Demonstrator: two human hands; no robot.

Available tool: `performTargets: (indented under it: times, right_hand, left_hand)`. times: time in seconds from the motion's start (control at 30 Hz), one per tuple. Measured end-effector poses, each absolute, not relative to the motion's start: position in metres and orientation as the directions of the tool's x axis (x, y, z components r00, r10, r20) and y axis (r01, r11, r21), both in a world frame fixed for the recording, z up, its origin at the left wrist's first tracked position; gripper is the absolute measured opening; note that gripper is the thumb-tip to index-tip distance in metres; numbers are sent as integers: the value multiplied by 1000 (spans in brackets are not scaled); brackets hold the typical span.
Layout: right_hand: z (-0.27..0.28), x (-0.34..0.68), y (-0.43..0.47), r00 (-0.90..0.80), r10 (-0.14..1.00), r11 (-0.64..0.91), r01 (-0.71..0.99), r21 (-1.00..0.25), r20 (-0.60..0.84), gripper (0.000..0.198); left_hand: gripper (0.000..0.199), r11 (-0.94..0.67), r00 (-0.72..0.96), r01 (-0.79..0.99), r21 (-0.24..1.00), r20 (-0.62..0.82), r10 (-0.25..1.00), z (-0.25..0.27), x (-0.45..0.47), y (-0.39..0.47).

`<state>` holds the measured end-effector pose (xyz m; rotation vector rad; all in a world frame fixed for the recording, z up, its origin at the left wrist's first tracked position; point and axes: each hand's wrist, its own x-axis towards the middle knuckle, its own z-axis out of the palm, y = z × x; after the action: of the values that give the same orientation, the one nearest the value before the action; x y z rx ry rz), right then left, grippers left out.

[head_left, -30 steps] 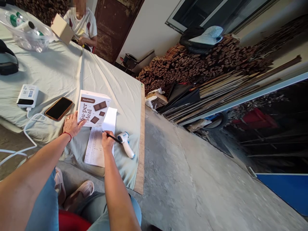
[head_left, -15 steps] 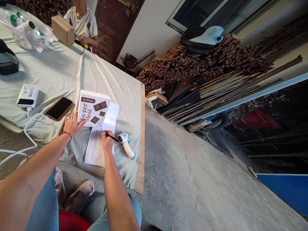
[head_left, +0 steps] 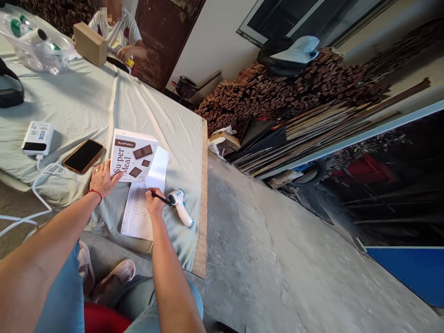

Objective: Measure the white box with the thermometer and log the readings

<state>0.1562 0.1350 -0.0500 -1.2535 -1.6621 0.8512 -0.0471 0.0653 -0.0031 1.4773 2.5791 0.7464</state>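
My left hand (head_left: pixel 104 178) grips the lower left corner of a white and brown NutriMotion meal box (head_left: pixel 121 159), its thumb across the printed front. The box stands slightly tilted over the upper part of a notebook (head_left: pixel 137 217), hiding some of the page. Rows of small handwriting cover the left page. My right hand (head_left: pixel 155 202) is closed around a black pen (head_left: pixel 161 198), its tip at the paper just below the box. Close to the pen's rear end lies a white and blue infrared thermometer (head_left: pixel 182 208).
Left of the box are a phone (head_left: pixel 83 156) and a white power bank (head_left: pixel 37 138) with a cable. A plastic basin (head_left: pixel 45 58) of bottles and a cardboard box (head_left: pixel 90 44) stand farther back, near another person (head_left: pixel 121 34). The table's wooden edge (head_left: pixel 201 222) runs along the right.
The other person's hand and body have shifted slightly. My hands, the box and the pen keep nearly the same places, while the whole view has moved a little.
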Motion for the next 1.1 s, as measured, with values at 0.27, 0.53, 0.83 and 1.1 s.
performTargets:
  times: [0.27,0.53,0.83,1.1]
  right_hand:
    - [-56,159,136,-76,935,346,396,-851,345,28]
    - [-42,178,102,-237,876,451,713,-537,421,27]
    - [-28,217,113,-71,953,225,817,-532,294,39]
    - [-26,261,133,70,996,-35,899,-437,64,55]
  left_hand:
    - [76,424,-536,788,447,159,829,-2,-46,64]
    - [78,417,-534,793,444,178,826,2,-47,64]
    - [74,398,-516,808,433,196,834,-2,-52,66]
    - [74,416,-536,795,441,192,822,-1,-49,65]
